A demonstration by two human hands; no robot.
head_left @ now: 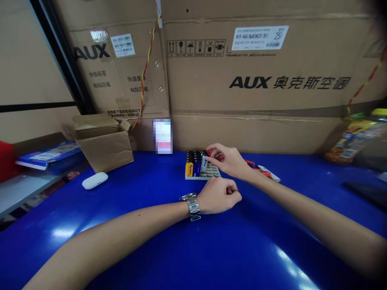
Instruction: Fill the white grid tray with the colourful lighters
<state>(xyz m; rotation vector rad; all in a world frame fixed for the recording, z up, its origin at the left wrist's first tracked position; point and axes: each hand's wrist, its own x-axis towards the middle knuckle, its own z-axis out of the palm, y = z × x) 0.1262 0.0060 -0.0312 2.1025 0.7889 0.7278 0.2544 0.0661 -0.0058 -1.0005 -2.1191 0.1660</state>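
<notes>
A white grid tray (208, 173) holds upright cigarette lighters, with yellow ones (189, 169) and dark blue ones (197, 168) in its left rows. At the tray's right part, square compartments lie bare. My right hand (225, 159) reaches over it, thumb and fingers pinched at the top of a pale grey lighter (204, 163) that leans slightly among the rows. In front of the tray, my left hand (219, 195) is curled into a loose fist with nothing visible in it, a metal watch (193, 206) on its wrist. Red lighters (262, 172) lie to the right, partly behind my right hand.
A white lighter-like object (269, 173) lies beside the red lighters. On the left are a white earbud case (95, 181) and an open cardboard box (104, 147). A lit phone (163, 137) leans against large cartons (256, 100). A bottle (347, 141) stands at right.
</notes>
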